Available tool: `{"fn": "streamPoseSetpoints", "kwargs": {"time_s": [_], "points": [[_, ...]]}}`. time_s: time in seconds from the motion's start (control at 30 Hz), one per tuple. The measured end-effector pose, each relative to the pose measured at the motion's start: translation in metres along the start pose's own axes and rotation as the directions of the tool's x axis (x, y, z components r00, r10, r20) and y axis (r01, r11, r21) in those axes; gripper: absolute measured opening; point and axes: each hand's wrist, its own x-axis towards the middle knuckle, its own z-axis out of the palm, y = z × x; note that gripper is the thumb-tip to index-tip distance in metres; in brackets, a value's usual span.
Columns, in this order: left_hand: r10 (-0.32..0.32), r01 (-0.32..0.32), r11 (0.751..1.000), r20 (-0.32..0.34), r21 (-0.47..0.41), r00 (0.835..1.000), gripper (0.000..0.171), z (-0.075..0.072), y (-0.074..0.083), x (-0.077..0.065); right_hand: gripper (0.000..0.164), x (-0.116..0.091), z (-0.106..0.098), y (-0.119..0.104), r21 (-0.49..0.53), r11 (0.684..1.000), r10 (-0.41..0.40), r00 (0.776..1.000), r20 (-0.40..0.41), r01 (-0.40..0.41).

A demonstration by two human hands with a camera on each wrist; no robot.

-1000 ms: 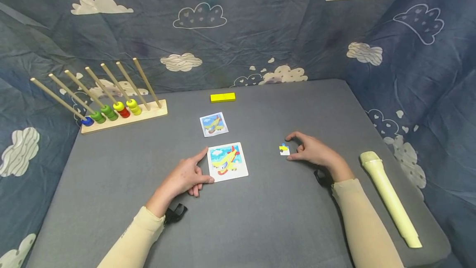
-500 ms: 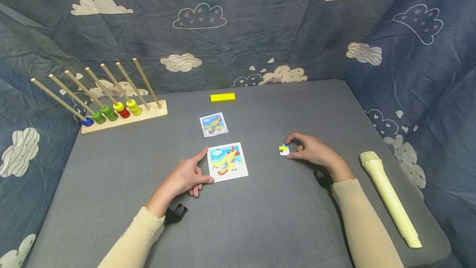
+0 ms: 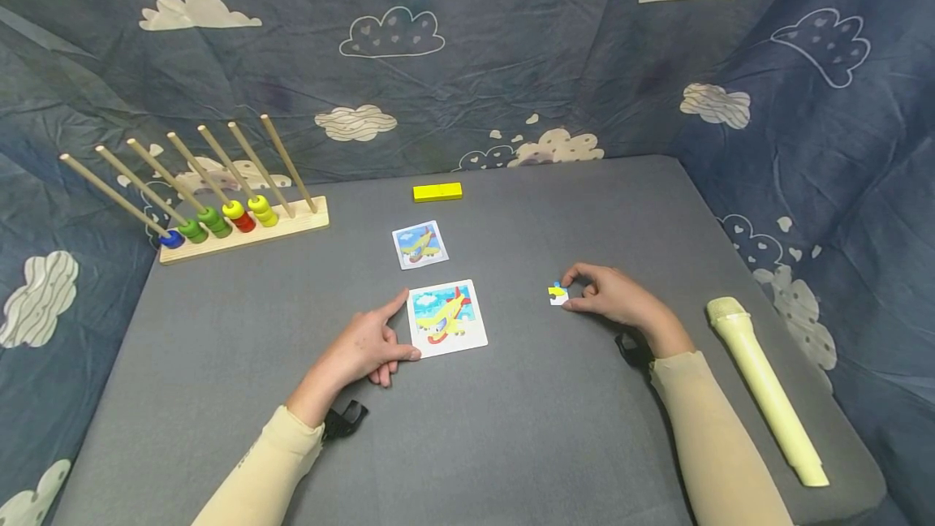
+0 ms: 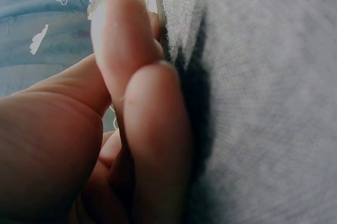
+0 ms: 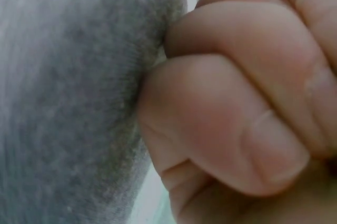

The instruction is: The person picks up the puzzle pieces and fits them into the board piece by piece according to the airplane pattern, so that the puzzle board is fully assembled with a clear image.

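Observation:
A square airplane jigsaw puzzle with a white border lies flat in front of me in the head view. My left hand touches its left side, straight index finger at the far corner and thumb at the near one. To the right, my right hand pinches a small yellow, blue and white jigsaw piece between thumb and index finger, at table level. In the left wrist view, the left hand's fingers fill the foreground. Curled fingers of the right hand hide the piece in the right wrist view.
A smaller airplane picture card lies beyond the puzzle. Farther back is a yellow block. A wooden peg stacker with coloured rings stands at the back left. A pale yellow toy microphone lies along the right edge.
The right index finger and thumb have closed onto the jigsaw piece. The left hand and the puzzle have stayed in place.

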Motion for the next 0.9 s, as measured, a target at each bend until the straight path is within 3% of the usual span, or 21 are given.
{"fn": "streamPoseSetpoints", "kwargs": {"time_s": [0.57, 0.9], "points": [[-0.008, 0.008, 1.000, -0.004, 0.011, 1.000, 0.107, 0.000, -0.002, 0.000, 0.031, 0.002, 0.004, -0.009, -0.049, 0.998, -0.031, 0.999, -0.043, 0.029], [-0.010, 0.010, 1.000, -0.003, 0.014, 1.000, 0.108, -0.001, 0.001, 0.001, 0.030, 0.010, 0.011, -0.053, -0.043, 0.987, -0.155, 0.988, 0.004, 0.155]]}}
